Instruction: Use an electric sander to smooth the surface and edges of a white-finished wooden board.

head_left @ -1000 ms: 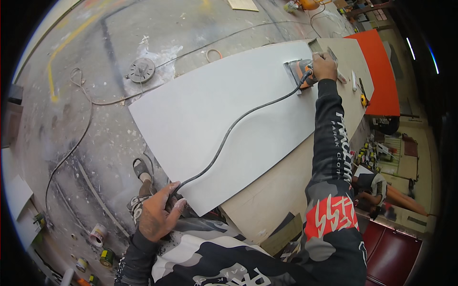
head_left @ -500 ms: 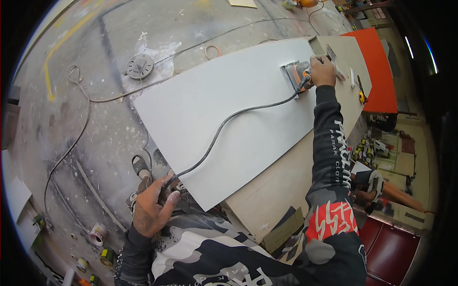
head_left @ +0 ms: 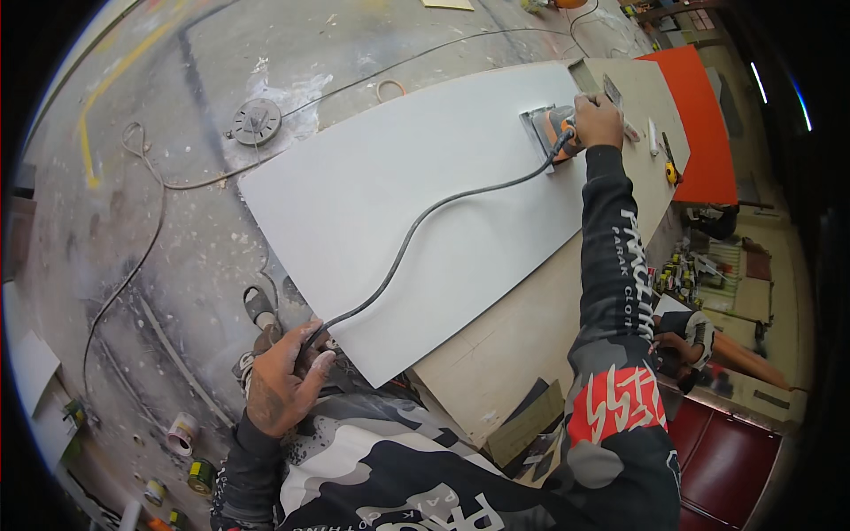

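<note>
A large white panel (head_left: pixel 381 195) lies on a pale wooden work table (head_left: pixel 496 358). Near the panel's far right end, my right hand (head_left: pixel 599 121) is closed round the grip of an orange and grey electric sander (head_left: pixel 556 139). The sander's flat pad rests on the white surface. From its rear a dark power cord (head_left: pixel 421 226) runs back over the panel in a loose curve. My left hand (head_left: pixel 288 376), at the panel's near left corner, has its fingers wrapped round this cord and holds it up off the edge.
A cable reel (head_left: pixel 257 121) and loose cords lie on the stained floor. On the table's right end are a white tube (head_left: pixel 653 139), a yellow tape measure (head_left: pixel 671 173) and a red-orange panel (head_left: pixel 699 124). Paint cans (head_left: pixel 182 434) stand lower left. Another person (head_left: pixel 686 341) is at right.
The sander and my right hand have shifted very slightly on the panel's far right end. My left hand keeps its hold on the cord.
</note>
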Demonstrator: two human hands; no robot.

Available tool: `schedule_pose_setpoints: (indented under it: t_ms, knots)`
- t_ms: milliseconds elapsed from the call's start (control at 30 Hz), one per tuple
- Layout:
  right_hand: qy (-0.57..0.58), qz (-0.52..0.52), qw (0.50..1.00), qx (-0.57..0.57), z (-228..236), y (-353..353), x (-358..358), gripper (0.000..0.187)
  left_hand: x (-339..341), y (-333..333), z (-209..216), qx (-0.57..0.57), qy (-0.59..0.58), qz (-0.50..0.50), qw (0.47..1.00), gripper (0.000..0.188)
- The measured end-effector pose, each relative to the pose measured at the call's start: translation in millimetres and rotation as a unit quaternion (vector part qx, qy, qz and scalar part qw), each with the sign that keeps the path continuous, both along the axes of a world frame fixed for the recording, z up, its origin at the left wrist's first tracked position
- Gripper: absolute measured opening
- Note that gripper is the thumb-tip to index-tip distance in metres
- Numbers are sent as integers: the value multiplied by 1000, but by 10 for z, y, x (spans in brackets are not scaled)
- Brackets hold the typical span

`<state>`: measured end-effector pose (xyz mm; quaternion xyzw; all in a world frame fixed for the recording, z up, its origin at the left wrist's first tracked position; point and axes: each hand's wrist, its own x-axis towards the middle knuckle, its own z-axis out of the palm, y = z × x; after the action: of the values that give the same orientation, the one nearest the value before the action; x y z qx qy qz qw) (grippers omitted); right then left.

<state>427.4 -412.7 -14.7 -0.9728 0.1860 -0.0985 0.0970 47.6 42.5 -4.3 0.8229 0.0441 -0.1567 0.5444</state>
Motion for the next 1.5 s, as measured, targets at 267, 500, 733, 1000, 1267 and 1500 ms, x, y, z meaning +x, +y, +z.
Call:
schedule_pose_setpoints:
  t_ms: [267,500,733,1000,1267,1500]
  knots:
    - [-4,6,1000,19,-22,274,-140,39,10,-63,45,6,51,3,999,41]
    - [15,-21,1000,5,107,346,-1,41,-62,-96,29,25,0,-14,1000,42]
    - [5,-30,999,26,83,395,-122,40,-83,-88,86,26,48,11,998,39]
    - [-4,-14,1000,9,113,426,-11,38,-86,-94,22,18,20,-1,1000,42]
    - [-31,56,997,37,113,966,-375,36,-57,-77,20,28,8,10,1000,41]
    - [-28,23,999,23,49,625,5,40,-70,-45,88,29,18,19,999,42]
